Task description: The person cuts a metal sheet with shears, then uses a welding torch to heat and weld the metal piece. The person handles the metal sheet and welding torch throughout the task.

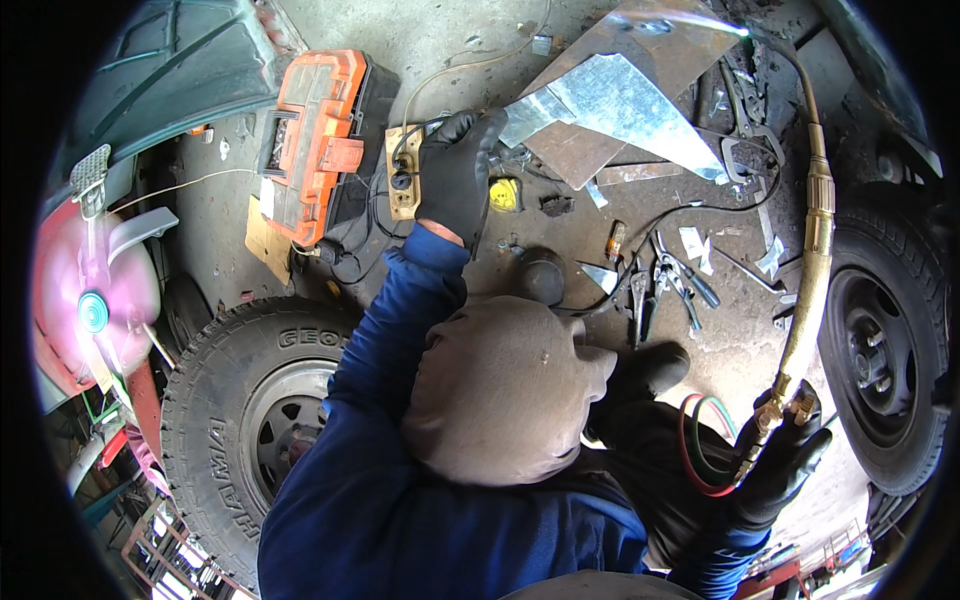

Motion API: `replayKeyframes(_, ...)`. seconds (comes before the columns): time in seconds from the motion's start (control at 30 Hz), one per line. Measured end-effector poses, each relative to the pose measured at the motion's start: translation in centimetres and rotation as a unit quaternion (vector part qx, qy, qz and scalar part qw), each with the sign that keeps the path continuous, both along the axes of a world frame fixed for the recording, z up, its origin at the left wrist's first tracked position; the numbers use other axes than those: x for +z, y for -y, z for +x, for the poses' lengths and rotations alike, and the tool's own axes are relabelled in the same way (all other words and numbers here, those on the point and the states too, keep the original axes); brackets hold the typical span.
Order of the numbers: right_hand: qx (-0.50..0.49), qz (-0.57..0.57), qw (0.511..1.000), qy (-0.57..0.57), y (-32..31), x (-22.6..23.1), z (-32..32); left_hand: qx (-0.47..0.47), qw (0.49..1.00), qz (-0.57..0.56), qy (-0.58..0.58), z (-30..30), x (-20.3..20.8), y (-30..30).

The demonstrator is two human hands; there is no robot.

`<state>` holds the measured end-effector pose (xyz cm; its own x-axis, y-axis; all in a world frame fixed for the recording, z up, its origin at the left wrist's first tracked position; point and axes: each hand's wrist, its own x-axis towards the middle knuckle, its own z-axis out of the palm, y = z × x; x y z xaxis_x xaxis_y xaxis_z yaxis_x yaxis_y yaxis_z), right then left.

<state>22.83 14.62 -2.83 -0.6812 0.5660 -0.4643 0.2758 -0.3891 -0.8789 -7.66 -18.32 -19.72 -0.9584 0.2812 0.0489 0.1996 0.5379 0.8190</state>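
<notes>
Lit torch over littered concrete floor, between tyres

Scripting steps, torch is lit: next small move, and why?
Probably swing the brass gas torch slightly, so its flame nears the shiny metal sheet. The flame shows over the rusty sheet, toward its far edge; the right hand holds the torch's lower end, and the left hand is at the shiny sheet's left end.

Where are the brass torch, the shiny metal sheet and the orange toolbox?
Brass torch (816, 272): head view, on its long handle.
Shiny metal sheet (630, 112): head view, middle of its upper face.
Orange toolbox (322, 150): head view, on its lid.
</notes>
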Motion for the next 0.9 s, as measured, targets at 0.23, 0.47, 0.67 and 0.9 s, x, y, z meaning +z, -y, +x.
replayKeyframes(0.23,-0.016,0.016,1.000,0.013,0.0,-0.4,0.0,0.064,0.991,0.090,0.074,-0.1,0.6,-0.8)
replayKeyframes(0.47,0.040,-0.010,0.999,-0.007,-1.1,-0.4,0.8,0.003,0.996,-0.030,-0.088,0.0,0.9,-0.9)
replayKeyframes(0.67,0.049,-0.001,0.999,-0.001,-1.2,-0.3,0.8,0.001,1.000,0.028,0.011,-0.2,0.3,-0.2)
replayKeyframes(0.9,0.029,-0.028,0.999,-0.012,-0.7,-0.1,0.2,0.057,0.995,0.074,0.033,-0.1,0.2,-0.8)
